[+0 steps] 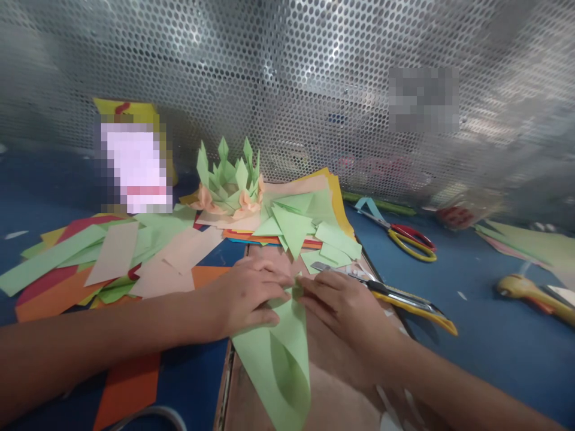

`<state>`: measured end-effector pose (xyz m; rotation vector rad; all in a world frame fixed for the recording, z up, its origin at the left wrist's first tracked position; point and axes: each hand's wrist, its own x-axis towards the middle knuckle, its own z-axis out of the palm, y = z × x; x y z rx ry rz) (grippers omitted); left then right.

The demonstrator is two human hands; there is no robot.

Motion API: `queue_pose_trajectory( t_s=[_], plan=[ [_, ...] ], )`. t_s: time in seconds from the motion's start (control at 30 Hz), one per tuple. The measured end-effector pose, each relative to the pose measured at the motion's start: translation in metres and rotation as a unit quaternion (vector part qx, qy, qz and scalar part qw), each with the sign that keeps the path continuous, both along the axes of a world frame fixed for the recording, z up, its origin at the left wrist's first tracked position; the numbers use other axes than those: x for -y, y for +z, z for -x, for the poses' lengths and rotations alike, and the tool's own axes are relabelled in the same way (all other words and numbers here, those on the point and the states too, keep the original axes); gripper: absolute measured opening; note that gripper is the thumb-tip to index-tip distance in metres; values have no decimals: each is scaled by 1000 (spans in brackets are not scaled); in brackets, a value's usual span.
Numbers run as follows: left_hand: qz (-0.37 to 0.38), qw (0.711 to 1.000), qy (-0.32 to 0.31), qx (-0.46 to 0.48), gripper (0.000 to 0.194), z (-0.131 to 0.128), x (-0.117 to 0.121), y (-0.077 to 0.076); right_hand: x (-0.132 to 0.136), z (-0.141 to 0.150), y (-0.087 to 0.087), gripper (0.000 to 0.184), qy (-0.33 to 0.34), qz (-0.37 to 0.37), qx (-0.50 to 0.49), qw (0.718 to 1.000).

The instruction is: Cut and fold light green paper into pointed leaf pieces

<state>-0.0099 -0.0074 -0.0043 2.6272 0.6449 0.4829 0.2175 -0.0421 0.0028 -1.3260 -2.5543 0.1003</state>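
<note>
A sheet of light green paper (276,365), partly folded, lies on a brown board, its lower part curling up into a loose loop. My left hand (251,296) rests on the paper's upper left, fingers bent and holding it down. At its narrow top end, my right hand (344,299) has its fingers pressed together on the right edge. The two hands' fingertips nearly meet there and hide the tip. Just beyond my hands lie folded green paper triangles (293,227). A yellow box cutter (408,302) lies beside my right hand, partly behind it.
A green and peach folded-paper crown shape (229,179) stands at the back on stacked paper. Loose coloured paper strips (119,245) cover the left side. Red and yellow scissors (411,239) and a yellow-handled tool (521,286) lie right. A perforated metal panel (287,78) closes the back.
</note>
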Motion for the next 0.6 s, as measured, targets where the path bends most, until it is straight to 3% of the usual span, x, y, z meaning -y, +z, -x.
queue_pose_trajectory(
  t_s=[0.33, 0.6],
  plan=[
    [16, 1000, -7, -23, 24, -1, -1, 0, -1, -2, -1, 24, -11, 11, -13, 1000],
    [-13, 1000, -3, -28, 24, -1, -2, -3, -5, -1, 2, 24, -35, 25, -18, 999]
  ],
)
